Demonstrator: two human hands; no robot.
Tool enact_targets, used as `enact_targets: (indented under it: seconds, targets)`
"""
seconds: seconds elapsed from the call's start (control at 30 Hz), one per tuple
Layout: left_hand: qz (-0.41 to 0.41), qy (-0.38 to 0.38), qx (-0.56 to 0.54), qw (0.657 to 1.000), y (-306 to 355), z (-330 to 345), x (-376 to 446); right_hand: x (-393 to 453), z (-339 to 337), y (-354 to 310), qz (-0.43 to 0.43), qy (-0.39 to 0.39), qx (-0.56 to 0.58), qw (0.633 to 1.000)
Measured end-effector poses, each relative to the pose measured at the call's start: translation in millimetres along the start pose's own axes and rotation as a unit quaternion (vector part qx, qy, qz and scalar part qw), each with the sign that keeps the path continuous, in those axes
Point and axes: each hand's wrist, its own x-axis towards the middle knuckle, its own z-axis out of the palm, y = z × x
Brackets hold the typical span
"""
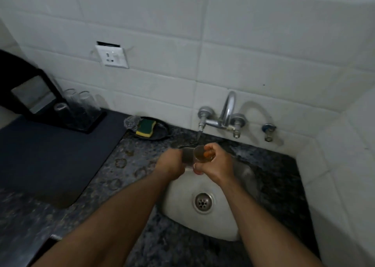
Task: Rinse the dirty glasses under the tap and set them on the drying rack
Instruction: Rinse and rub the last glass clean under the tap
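Note:
A clear glass [199,155] with brownish liquid inside is held over the white sink [182,201], below the metal tap [220,120]. A thin stream of water runs from the left spout toward it. My right hand [215,163] grips the glass, with fingers reaching inside its mouth. My left hand [172,165] grips it from the left side. Several clear glasses [81,104] stand on the black drying rack [89,124] at the back left.
A dark mat [50,157] covers the counter left of the sink. A green-yellow sponge [146,127] lies in a black dish by the wall. A wall socket [112,56] sits above. A tiled wall closes in on the right.

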Motion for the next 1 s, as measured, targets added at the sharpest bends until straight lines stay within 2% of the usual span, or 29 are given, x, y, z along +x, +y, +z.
enact_targets:
  seconds: [0.1,0.27,0.47,0.57,0.7,1.0]
  targets:
    - [0.03,0.034,-0.032,0.998,36,-10,26,10,-23,7,-0.002,0.035,-0.002,0.999]
    - [0.001,0.076,-0.079,0.994,69,-15,77,26,-35,10,-0.011,0.077,-0.005,0.997]
    - [-0.057,0.056,-0.097,0.992,72,-11,121,41,-35,14,0.007,0.078,-0.019,0.997]
    - [-0.052,0.047,-0.125,0.99,62,-11,136,44,-36,13,0.013,0.081,-0.023,0.996]
    - [-0.036,0.029,-0.127,0.991,56,-9,139,42,-32,15,0.017,0.086,-0.035,0.996]
    - [-0.09,0.02,-0.165,0.982,69,-8,139,35,-40,18,0.015,0.077,-0.034,0.996]
